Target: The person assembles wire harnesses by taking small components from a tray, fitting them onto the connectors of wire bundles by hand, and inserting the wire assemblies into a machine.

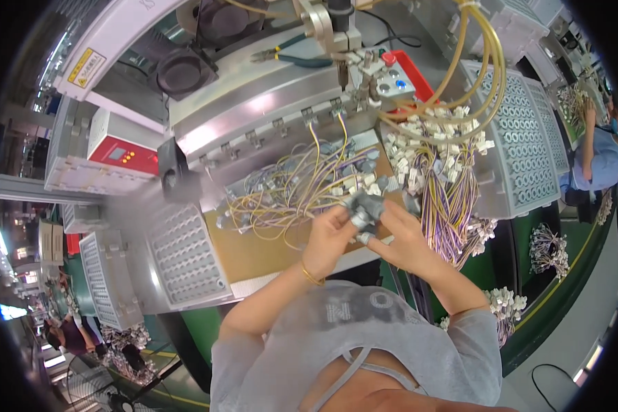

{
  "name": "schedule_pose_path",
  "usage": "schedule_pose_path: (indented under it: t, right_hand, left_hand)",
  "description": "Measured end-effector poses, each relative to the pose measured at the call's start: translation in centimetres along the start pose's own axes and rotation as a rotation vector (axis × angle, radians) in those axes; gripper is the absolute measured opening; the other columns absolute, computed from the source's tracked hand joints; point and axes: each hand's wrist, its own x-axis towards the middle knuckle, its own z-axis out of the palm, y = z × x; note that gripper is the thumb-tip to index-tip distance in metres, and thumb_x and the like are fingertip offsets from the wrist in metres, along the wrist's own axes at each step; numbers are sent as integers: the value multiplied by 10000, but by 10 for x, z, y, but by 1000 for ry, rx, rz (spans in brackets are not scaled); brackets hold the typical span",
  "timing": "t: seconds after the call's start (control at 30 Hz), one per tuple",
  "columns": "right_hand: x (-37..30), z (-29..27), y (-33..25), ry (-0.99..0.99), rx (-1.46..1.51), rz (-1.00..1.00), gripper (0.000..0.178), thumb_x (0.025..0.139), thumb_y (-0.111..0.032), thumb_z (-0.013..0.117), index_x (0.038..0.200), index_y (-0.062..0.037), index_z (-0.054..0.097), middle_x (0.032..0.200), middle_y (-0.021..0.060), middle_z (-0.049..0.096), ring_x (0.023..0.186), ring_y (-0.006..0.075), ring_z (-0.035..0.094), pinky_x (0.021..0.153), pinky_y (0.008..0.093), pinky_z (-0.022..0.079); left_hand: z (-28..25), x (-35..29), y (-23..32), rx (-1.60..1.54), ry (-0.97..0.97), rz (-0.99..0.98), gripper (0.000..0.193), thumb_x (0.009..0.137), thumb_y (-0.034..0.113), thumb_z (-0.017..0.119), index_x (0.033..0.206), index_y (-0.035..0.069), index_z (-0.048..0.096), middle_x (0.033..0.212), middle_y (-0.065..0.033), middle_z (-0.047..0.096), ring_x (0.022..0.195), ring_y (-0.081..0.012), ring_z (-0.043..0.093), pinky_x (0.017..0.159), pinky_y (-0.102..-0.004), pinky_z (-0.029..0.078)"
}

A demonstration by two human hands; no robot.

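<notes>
Close in front of me, my left hand and my right hand come together around small grey plastic pieces, perhaps connectors; their exact kind is blurred. The fingers of both hands are closed on them. Just beyond lies a tangled pile of wire harnesses with yellow, white and purple wires and grey and white ends. To the right of my right hand hangs a thick bundle of wires with white connectors at its top. Two wired pieces sit in the clamps along the metal machine.
Pliers lie on the machine. A red-fronted control box stands left. Trays with round holes and cups flank the bench. Tan hoses loop overhead at the right. A co-worker is at far right.
</notes>
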Motion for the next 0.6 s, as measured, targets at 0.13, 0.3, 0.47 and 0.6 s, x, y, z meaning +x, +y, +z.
schedule_pose_path:
  t: [0.13, 0.3, 0.47, 0.6]
  right_hand:
    - [-5, -8, 5, -210, 418, 389, 367, 762, -50, 570, 1113, 11, 483, 964, 110, 600, 866, 166, 591, 785, 285, 456]
    - [-9, -3, 13, -134, 438, 480, 318, 756, -17, 566, 1068, 18, 518, 912, 106, 603, 827, 155, 595, 732, 264, 460]
    - [3, -20, 13, -121, 234, 209, 202, 691, -32, 619, 889, 6, 601, 729, 94, 583, 656, 167, 566, 601, 265, 433]
    - [14, -32, 12, -247, 319, 109, 172, 671, -49, 638, 820, 16, 579, 641, 100, 543, 574, 154, 532, 520, 282, 404]
  left_hand:
    - [-14, -8, -6, -148, -1, 116, 356, 853, 60, 457, 1193, -37, 415, 1006, -79, 571, 834, -127, 569, 656, -219, 485]
    - [-14, -12, -9, -186, -26, 78, 354, 854, 71, 484, 1189, -31, 429, 1000, -72, 565, 844, -114, 558, 634, -205, 461]
    - [-2, -13, -14, 21, -34, 286, 511, 784, -43, 550, 1254, -28, 348, 1041, -80, 556, 913, -116, 532, 681, -217, 465]
    - [0, -13, -9, 215, 2, 395, 654, 733, -22, 609, 1300, 10, 284, 996, -113, 587, 853, -127, 573, 662, -238, 494]
